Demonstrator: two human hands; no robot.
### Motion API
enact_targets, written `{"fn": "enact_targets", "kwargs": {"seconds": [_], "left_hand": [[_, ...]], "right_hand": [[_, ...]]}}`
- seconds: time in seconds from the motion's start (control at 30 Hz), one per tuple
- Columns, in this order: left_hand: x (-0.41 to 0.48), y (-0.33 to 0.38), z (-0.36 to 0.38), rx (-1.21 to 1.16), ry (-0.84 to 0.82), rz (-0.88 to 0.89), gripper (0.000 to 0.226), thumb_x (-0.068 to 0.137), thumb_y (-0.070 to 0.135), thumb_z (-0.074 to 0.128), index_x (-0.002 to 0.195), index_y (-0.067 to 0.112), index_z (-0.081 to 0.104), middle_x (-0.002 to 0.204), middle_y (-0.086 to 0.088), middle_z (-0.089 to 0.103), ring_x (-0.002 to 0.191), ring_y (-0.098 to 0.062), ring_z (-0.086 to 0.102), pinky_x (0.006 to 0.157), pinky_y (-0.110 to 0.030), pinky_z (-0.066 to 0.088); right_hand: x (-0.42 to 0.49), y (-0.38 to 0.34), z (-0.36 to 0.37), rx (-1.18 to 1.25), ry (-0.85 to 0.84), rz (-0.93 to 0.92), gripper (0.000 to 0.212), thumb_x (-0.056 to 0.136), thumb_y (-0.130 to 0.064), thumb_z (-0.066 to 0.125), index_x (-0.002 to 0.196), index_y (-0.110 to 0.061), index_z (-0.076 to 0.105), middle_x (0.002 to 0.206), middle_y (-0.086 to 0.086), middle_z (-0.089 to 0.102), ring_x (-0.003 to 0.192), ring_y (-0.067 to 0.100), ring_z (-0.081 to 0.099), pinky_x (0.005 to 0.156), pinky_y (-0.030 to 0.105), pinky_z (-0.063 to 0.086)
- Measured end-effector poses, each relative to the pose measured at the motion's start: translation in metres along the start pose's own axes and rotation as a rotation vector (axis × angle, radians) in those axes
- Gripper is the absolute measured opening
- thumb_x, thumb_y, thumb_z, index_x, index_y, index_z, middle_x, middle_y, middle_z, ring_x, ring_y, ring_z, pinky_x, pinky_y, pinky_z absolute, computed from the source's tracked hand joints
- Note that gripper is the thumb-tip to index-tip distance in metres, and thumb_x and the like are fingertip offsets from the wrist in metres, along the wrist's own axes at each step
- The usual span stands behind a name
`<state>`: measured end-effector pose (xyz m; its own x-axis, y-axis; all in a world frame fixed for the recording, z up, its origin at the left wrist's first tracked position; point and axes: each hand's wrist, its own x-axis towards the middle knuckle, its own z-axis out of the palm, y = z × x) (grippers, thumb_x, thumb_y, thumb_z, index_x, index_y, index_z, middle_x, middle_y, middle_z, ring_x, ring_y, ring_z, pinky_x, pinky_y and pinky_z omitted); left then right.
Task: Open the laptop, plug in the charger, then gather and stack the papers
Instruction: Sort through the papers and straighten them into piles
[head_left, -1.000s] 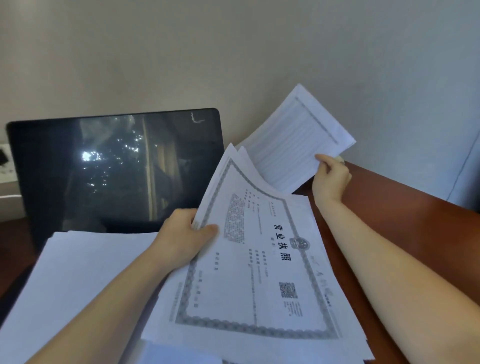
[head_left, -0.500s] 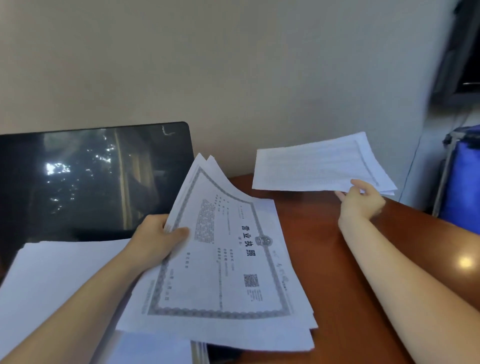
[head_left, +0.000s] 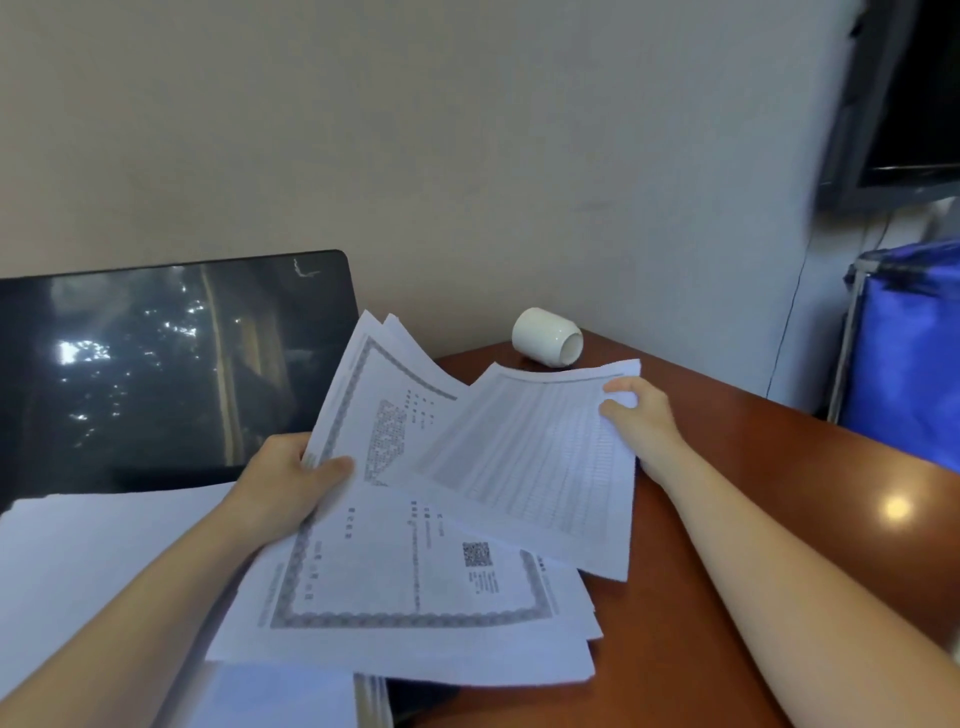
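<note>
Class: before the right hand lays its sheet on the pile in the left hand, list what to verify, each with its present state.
1. Left hand grips the bordered pile: ok.
2. Right hand pinches the lined sheet: ok.
3. Sheet square with pile: not ok, askew.
4. Pile edges even: not ok, fanned at top.
5. Tipped white cup clear of sheet: cannot tell.
6. Other papers gathered: not ok, white sheets lie before the laptop screen.

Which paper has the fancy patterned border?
The top sheet of the bundle gripped by the left hand: it alone has a frame and a QR code. The lined sheet in the right hand shows a table; the pile at left looks blank.
</note>
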<state>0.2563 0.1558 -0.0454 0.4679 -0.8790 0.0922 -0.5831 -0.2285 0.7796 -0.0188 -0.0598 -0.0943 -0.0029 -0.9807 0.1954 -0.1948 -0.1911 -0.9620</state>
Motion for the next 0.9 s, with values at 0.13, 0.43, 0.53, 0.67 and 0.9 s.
{"fn": "enact_targets", "kwargs": {"seconds": [0.13, 0.43, 0.53, 0.67, 0.9], "left_hand": [[0.0, 0.001, -0.002, -0.02, -0.033, 0.006, 0.016, 0.092, 0.012, 0.058, 0.08, 0.013, 0.068, 0.073, 0.003, 0.072, 0.068, -0.018, 0.068, 0.061, -0.028, 0.052], [-0.003, 0.016, 0.005, -0.042, -0.137, -0.101, 0.028, 0.095, 0.018, 0.053, 0.073, 0.007, 0.066, 0.067, -0.002, 0.069, 0.064, -0.018, 0.065, 0.056, -0.026, 0.045], [-0.005, 0.023, 0.009, -0.063, -0.093, -0.139, 0.041, 0.097, 0.031, 0.047, 0.082, 0.0, 0.069, 0.081, -0.016, 0.07, 0.082, -0.032, 0.066, 0.077, -0.038, 0.052], [-0.01, 0.036, 0.02, -0.072, -0.144, -0.155, 0.048, 0.095, 0.047, 0.043, 0.098, 0.008, 0.07, 0.098, -0.011, 0.07, 0.092, -0.027, 0.066, 0.092, -0.042, 0.05], [-0.005, 0.067, 0.044, 0.09, -0.435, 0.024, 0.033, 0.095, 0.007, 0.047, 0.126, 0.02, 0.049, 0.117, 0.001, 0.058, 0.107, -0.018, 0.057, 0.073, -0.02, 0.048]], "right_hand": [[-0.007, -0.012, 0.001, -0.022, -0.074, -0.079, 0.042, 0.087, 0.004, 0.046, 0.122, -0.019, 0.056, 0.117, 0.002, 0.049, 0.074, 0.006, 0.052, 0.061, 0.023, 0.044], [-0.036, -0.019, 0.031, -0.179, -0.418, -0.161, 0.046, 0.087, 0.003, 0.049, 0.128, -0.019, 0.054, 0.127, -0.002, 0.053, 0.082, 0.0, 0.054, 0.052, 0.005, 0.04], [-0.049, -0.018, 0.042, -0.327, -0.418, -0.197, 0.049, 0.091, -0.013, 0.054, 0.138, -0.023, 0.045, 0.142, -0.002, 0.046, 0.114, 0.014, 0.052, 0.085, 0.02, 0.044], [-0.063, -0.018, 0.041, -0.449, -0.357, -0.175, 0.058, 0.092, -0.025, 0.055, 0.147, -0.023, 0.033, 0.15, -0.002, 0.037, 0.137, 0.023, 0.035, 0.107, 0.032, 0.03], [-0.051, -0.015, 0.016, -0.641, -0.286, -0.133, 0.065, 0.091, -0.027, 0.054, 0.148, -0.02, 0.024, 0.149, 0.005, 0.031, 0.135, 0.026, 0.026, 0.108, 0.038, 0.026]]}}
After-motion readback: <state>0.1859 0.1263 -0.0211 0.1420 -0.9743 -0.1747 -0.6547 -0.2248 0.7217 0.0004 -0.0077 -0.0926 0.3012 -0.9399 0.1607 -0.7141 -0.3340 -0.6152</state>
